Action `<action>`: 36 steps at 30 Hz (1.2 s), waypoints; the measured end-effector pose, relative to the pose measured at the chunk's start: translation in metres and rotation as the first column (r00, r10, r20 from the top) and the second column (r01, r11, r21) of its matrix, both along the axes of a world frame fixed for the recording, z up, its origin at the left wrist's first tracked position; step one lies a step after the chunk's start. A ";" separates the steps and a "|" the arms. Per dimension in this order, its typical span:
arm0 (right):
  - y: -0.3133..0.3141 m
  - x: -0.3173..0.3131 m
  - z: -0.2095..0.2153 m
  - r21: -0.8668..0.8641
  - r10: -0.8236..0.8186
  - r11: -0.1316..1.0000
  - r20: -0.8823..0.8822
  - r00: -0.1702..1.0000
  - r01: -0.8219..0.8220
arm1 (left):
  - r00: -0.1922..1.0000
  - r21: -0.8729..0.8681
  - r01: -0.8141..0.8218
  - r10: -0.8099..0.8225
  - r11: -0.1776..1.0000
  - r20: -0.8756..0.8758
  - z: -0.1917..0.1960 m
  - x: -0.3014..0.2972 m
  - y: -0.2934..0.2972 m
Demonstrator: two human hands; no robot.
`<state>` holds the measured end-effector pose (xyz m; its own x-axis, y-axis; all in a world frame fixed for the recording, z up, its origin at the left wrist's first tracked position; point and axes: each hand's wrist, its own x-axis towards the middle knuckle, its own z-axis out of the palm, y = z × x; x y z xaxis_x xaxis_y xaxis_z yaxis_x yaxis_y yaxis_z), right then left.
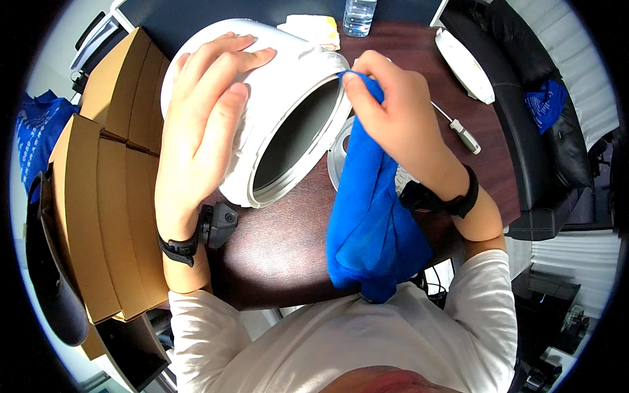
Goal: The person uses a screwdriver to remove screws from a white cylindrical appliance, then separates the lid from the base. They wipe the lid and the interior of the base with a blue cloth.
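A white rounded plastic housing (288,56) lies tilted on the table, its wide round opening facing right and toward me. The inside looks dark grey. My left hand (213,98) rests on its left side with the fingers spread, steadying contact along the top. At the upper right of the opening, my right hand (396,98) pinches a blue cloth (370,216) between thumb and fingers, against the rim. The rest of the cloth hangs down past the table's front edge. A silver-grey round part (337,157) is partly hidden behind the cloth.
A screwdriver (465,136) lies right of my right hand, beyond it a white curved cover (464,65). A water bottle (359,18) and a white-yellow cloth (313,31) are at the back. Cardboard boxes (108,196) stand left; a black sofa (531,131) is right.
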<state>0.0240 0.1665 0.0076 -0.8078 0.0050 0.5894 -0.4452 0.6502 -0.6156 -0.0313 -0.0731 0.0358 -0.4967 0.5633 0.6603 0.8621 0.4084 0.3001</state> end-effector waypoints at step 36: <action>0.009 -0.008 -0.032 -0.183 0.001 0.983 0.100 0.995 0.018 | 0.990 -0.285 -0.103 0.070 0.953 -0.121 0.009 0.015 -0.003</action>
